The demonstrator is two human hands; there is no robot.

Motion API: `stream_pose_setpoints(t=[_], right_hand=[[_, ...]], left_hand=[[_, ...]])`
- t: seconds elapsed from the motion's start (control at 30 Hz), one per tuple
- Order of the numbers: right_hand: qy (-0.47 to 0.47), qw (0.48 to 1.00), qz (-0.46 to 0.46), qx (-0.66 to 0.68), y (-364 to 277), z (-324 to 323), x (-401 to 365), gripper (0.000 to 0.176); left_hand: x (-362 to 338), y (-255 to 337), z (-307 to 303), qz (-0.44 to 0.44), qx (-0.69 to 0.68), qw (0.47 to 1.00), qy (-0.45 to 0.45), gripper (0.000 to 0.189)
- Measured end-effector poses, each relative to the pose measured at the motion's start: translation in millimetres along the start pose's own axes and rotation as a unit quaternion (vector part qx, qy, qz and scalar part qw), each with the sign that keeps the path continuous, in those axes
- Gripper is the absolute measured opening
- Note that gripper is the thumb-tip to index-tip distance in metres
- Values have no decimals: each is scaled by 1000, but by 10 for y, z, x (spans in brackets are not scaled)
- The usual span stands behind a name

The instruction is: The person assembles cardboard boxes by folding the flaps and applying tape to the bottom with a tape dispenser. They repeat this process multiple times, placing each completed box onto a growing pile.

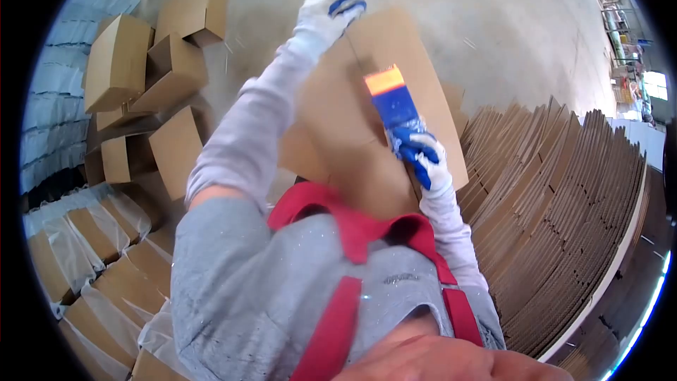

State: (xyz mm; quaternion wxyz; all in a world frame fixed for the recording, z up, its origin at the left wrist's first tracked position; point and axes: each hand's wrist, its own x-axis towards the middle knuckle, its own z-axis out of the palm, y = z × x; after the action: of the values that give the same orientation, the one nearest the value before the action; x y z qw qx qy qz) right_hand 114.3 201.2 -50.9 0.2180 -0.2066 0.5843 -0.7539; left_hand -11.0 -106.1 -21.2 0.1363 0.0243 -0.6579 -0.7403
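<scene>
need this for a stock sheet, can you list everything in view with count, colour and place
hand tool, likely a tape dispenser: one, blue and orange, in right hand
cardboard box: one, brown, before the person
other boxes: at least five, brown, left
flattened cardboard: many sheets, brown, right
plastic-covered cartons: several, brown, lower left
pale stack: one, bluish white, far left
floor: one, grey, beyond the box
red apron: one, red, on the person
shirt: one, grey, under the apron
left hand: one, white-and-blue glove, near box's far edge, contact unclear
right hand: one, white-and-blue glove, gripping the tool
</scene>
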Motion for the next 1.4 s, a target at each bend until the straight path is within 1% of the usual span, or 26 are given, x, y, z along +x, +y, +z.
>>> stream_pose_setpoints(t=[0.03, 0.1, 0.13, 0.17, 0.23, 0.3, 0.43, 0.47, 0.57, 0.6, 0.63, 0.67, 0.73, 0.8, 0.87, 0.9, 0.93, 1.03, 1.1, 1.13, 1.2, 1.23, 1.27, 1.3, 1.37, 1.4], right_hand=[[-3, 1000, -5, -16, -123, 95, 29, 30], [3, 1000, -9, -6, -46, 55, -27, 23], [1, 1000, -10, -3, -69, 71, 1, 23], [-8, 1000, -14, 13, -119, 110, 20, 22], [-18, 999, -16, 29, -116, 122, -19, 20], [-25, 999, -14, 37, -57, 26, -61, 21], [-46, 998, -48, 21, -69, -42, -70, 18], [-49, 997, -50, 23, -71, -54, -73, 18], [-25, 999, 6, -30, -41, -77, -53, 31], [-31, 999, 20, 9, -210, 28, 15, 28], [-31, 999, 20, 10, -273, 125, 87, 28], [16, 999, 28, -7, -307, 225, 155, 28], [45, 992, 14, -114, -408, 305, 320, 30], [48, 991, 27, -120, -519, 366, 441, 30], [69, 992, 75, -73, -507, 390, 456, 28], [72, 992, 77, -75, -516, 411, 465, 28], [80, 991, 81, -70, -531, 437, 486, 28], [73, 993, 54, -81, -519, 465, 522, 26], [54, 994, 33, -92, -461, 447, 585, 25], [44, 977, 9, -208, -453, 428, 612, 24], [55, 981, -1, -188, -322, 365, 671, 24], [55, 984, -6, -172, -222, 340, 597, 24], [62, 990, 28, -120, -319, 405, 518, 24], [72, 993, 60, -67, -535, 487, 432, 24], [72, 931, -85, -349, -790, 439, -511, 22], [129, 948, 51, -287, -806, 396, -1033, 21]], left_hand=[[-202, 230, -25, -5, 269, 963, -21, 32], [-319, 235, -65, -330, 125, 912, -208, 49], [-394, 399, 53, -385, 194, 861, -268, 65], [-436, 460, 97, -397, 229, 826, -328, 58], [-470, 440, 121, -319, 194, 842, -391, 48], [-507, 572, 189, -281, 242, 858, -357, 39], [-593, 293, 68, -358, 42, 870, -337, 27], [-697, 152, 51, -120, 72, 927, -349, 24], [-728, 65, 46, 210, 169, 908, -321, 20], [-623, 141, 46, -52, 148, 945, -287, 21], [-525, 162, 29, -311, 114, 915, -231, 21], [-393, 99, -57, -6, 361, 907, -218, 23], [204, 197, -272, 65, 530, 826, -177, 34], [661, 128, -526, -104, 575, 804, -112, 31], [743, -211, -456, -251, 632, 673, -291, 32], [668, -624, -502, -190, 633, 683, -311, 33], [629, -615, -514, -253, 582, 697, -333, 35], [553, -688, -740, -295, 640, 613, -358, 35], [665, -618, -675, -327, 760, 496, -264, 37], [725, -436, -600, -249, 743, 581, -221, 43], [780, -425, -439, -72, 643, 753, -121, 51], [587, -97, -100, -90, 543, 818, -166, 59], [388, -79, 203, -166, 644, 725, -179, 63], [210, -151, 264, -115, 653, 732, -157, 67], [196, -148, 232, -89, 658, 732, -152, 71], [334, -401, 50, -55, 684, 717, -120, 72]])
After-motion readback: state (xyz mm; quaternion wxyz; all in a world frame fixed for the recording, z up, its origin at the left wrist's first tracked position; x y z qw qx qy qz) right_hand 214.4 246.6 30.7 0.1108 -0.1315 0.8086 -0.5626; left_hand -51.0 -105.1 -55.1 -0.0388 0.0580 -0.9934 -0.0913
